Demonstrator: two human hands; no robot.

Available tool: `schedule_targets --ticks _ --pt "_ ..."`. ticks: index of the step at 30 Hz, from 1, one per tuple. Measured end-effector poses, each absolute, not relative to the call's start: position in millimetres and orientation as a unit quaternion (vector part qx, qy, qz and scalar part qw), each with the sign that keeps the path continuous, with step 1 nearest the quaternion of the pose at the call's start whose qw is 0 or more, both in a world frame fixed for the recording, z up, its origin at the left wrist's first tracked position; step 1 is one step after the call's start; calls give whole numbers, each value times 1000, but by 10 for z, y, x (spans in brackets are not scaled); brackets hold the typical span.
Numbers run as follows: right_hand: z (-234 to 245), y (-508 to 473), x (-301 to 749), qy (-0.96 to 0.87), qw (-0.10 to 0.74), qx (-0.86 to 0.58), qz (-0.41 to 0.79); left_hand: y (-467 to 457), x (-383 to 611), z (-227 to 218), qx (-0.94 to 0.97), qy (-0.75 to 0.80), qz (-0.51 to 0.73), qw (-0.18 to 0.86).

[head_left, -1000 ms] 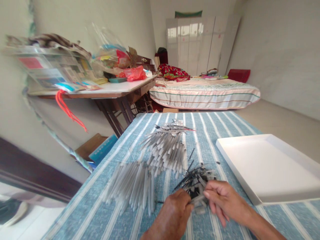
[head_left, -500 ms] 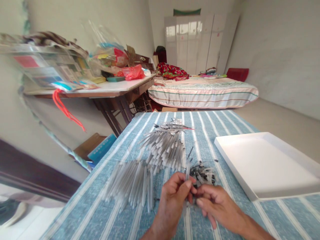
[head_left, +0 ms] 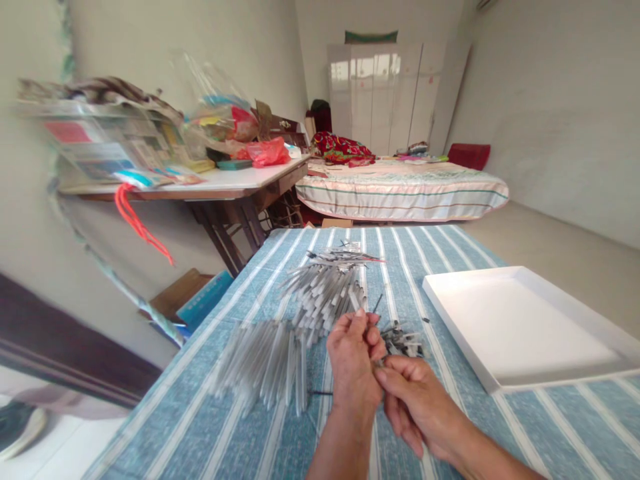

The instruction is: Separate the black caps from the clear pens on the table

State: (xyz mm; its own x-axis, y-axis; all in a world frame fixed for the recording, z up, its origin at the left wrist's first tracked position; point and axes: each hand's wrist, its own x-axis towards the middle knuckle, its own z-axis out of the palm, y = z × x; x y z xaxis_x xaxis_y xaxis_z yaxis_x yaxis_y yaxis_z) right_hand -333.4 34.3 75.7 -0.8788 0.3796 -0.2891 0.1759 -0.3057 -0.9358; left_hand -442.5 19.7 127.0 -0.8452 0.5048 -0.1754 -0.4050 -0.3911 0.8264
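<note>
My left hand [head_left: 354, 360] is raised above the striped tablecloth [head_left: 210, 427], its fingers closed round a clear pen tube [head_left: 357, 301] that sticks up from the fingertips. My right hand [head_left: 406, 395] sits right beside it, thumb and fingers pinched on a small part too tiny to name. Just behind both hands lies a heap of small black and clear pen parts [head_left: 403, 340]. A pile of clear tubes [head_left: 267, 363] lies left of my hands, and a second pile of grey-tipped tubes [head_left: 325, 293] lies farther back.
A shallow white tray [head_left: 520, 327] rests on the table at the right. Beyond the table's left edge stand a cluttered wooden desk [head_left: 220, 180] and boxes on the floor [head_left: 193, 300]. A bed [head_left: 400, 190] and a white wardrobe [head_left: 385, 93] fill the far room.
Both hands have lifted off the heap of small parts and come together. My left hand now holds a tube upright, higher than before.
</note>
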Motion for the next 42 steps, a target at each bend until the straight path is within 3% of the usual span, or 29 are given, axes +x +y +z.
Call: schedule_targets --ticks 2,5,10,14,19,26,34,42 --pt "701 245 -3269 -663 43 -201 720 85 -4713 1425 74 521 842 115" --pt "605 266 -3182 -808 111 -153 558 -164 -5067 1601 102 527 843 46" --pt "665 691 -3262 -874 201 -257 360 -436 -4945 1367 293 711 596 230" --pt "740 810 -3372 -817 209 -267 466 -483 -4672 1067 347 768 450 295" --pt "692 740 -3423 -707 169 -231 647 -479 -4512 1009 401 764 394 317" --pt "630 788 -3377 -698 181 -255 644 -551 -4505 1091 440 796 312 274" --pt "606 704 -3379 -681 127 -203 692 -604 -4484 1100 465 805 276 246" --pt "625 1124 -3226 -627 249 -311 669 -906 -4976 1203 441 875 130 151"
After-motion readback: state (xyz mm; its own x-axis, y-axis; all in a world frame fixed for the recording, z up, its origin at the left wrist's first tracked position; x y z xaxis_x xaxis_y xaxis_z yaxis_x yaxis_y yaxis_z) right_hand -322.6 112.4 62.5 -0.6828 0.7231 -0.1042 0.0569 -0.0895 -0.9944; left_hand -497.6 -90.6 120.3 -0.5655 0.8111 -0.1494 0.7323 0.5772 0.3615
